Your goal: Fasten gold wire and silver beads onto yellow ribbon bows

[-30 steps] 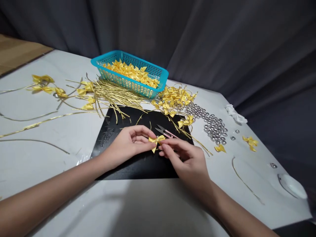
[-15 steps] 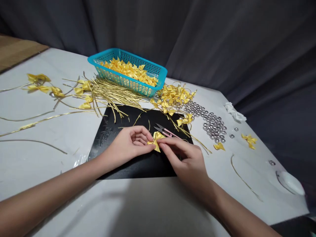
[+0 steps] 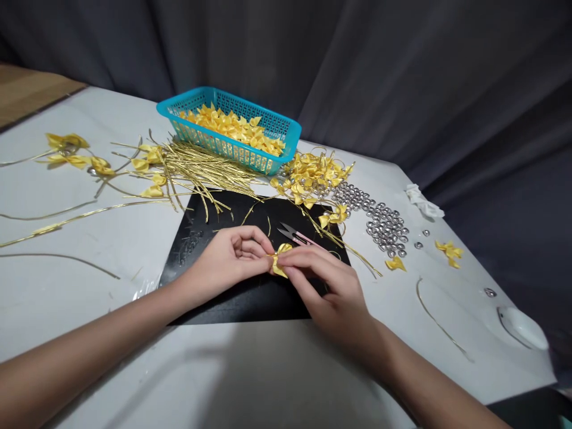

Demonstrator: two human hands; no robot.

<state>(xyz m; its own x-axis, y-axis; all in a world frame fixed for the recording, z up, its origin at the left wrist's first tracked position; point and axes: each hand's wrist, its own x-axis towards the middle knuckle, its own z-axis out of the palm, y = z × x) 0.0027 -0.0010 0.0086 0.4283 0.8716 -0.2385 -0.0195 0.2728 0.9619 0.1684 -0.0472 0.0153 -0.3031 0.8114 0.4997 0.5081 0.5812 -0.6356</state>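
A small yellow ribbon bow (image 3: 282,249) is held between both hands above the black mat (image 3: 214,301). My left hand (image 3: 236,257) pinches its left side between thumb and forefinger, the other fingers curled. My right hand (image 3: 328,283) grips the bow from the right with thumb and fingertips, which cover much of it. Just behind the right fingers lie thread snips (image 3: 295,235) with pink handles and dark blades, untouched on the mat.
Behind the mat, a blue basket (image 3: 286,156) holds many yellow bows. Gold cords (image 3: 210,167) lie in a pile before it. Yellow bows with cords (image 3: 319,173) and silver rings (image 3: 386,226) are heaped to the right. A white computer mouse (image 3: 522,328) sits near the right edge.
My right hand has moved slightly left, and its fingers now cover more of the bow. The left hand keeps its pinch.
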